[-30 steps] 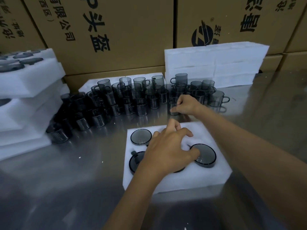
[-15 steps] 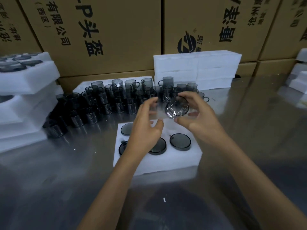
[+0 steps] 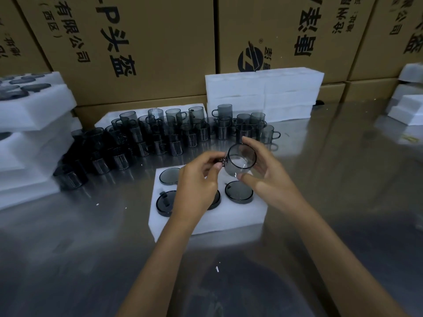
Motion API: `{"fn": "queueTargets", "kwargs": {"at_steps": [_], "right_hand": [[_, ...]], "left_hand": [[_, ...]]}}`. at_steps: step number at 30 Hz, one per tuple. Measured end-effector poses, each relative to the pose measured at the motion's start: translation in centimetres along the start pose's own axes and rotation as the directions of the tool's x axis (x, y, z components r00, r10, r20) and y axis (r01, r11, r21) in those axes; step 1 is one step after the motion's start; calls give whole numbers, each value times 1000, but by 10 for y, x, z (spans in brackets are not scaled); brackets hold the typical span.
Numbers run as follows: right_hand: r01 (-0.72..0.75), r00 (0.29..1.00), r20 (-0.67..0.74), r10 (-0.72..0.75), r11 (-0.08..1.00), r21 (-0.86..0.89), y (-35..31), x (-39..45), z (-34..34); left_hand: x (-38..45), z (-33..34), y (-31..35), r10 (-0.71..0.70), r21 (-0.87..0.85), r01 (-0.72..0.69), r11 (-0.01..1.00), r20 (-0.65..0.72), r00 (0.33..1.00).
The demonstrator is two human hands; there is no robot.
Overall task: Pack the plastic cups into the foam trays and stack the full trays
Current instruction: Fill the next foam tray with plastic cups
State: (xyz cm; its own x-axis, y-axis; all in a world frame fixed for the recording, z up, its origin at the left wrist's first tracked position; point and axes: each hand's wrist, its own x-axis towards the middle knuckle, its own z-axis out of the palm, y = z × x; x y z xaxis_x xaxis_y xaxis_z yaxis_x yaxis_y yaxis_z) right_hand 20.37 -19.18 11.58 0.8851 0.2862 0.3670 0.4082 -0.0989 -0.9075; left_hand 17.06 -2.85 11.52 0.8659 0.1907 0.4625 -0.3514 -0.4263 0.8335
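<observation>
A smoky grey plastic cup is held on its side above the white foam tray, its mouth facing me. My right hand wraps around the cup's body. My left hand pinches the cup's handle on the left. The tray lies on the steel table and holds several cups sunk in its holes, one at the front right and one at the back left; my left hand hides part of the tray. Many loose cups stand behind the tray.
Full foam trays are stacked at the left. Empty foam trays are piled at the back centre, with more foam at the far right. Cardboard boxes wall off the back of the table.
My right hand picked a cup from the loose group and brought it over the tray. My left hand left the tray and took the cup's handle.
</observation>
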Motion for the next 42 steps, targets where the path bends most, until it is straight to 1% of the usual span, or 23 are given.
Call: {"fn": "queueTargets", "kwargs": {"at_steps": [3, 5, 8, 12, 15, 16, 18, 20, 22, 26, 30, 35, 38, 42], "right_hand": [[-29, 997, -69, 27, 999, -26, 4, 3, 2], [-10, 994, -113, 4, 998, -54, 5, 4, 4], [14, 988, -152, -17, 1000, -22, 7, 7, 5], [-45, 996, -74, 51, 995, 87, 8, 14, 1], [-104, 992, -51, 119, 966, 237, 8, 21, -3], [-129, 989, -33, 142, 959, 254, 8, 23, -3], [-181, 983, 16, 182, 960, 214, 8, 26, -3], [-225, 974, 38, 221, 962, 155, 8, 26, -4], [-253, 968, 22, 252, 959, 130, 9, 26, -4], [-302, 953, 23, 301, 951, 68, 13, 26, -7], [-351, 936, 28, 350, 932, 96, 21, 26, -10], [-378, 925, 16, 379, 919, 117, 29, 28, -8], [-385, 923, 35, 383, 916, 111, 32, 27, -7], [-378, 925, 5, 380, 920, 105, 32, 28, -8]], "left_hand": [[0, 0, 0, -8, -12, 8, 1000, 7, 1000], [0, 0, 2, 1, -19, 0, 1000, 28, 1000], [0, 2, 4, 30, -48, -28, 998, 33, 999], [1, 6, 4, 29, -33, -29, 999, 16, 999], [2, 7, 3, -23, -19, 23, 1000, 16, 1000], [2, 7, 3, -31, 1, 31, 1000, 17, 999], [3, 8, 2, 24, 115, -25, 993, 14, 1000], [3, 10, 0, 88, 252, -88, 964, 11, 996], [3, 10, -1, 87, 306, -93, 947, 34, 996], [3, 8, -1, 68, 304, -118, 945, 170, 983], [-1, 5, 2, 52, 300, -126, 946, 244, 969], [-3, 3, 2, 24, 287, -89, 954, 221, 975], [-4, 4, 2, 18, 331, -81, 940, 188, 982], [-3, 5, 2, 1, 376, -65, 924, 167, 986]]}}
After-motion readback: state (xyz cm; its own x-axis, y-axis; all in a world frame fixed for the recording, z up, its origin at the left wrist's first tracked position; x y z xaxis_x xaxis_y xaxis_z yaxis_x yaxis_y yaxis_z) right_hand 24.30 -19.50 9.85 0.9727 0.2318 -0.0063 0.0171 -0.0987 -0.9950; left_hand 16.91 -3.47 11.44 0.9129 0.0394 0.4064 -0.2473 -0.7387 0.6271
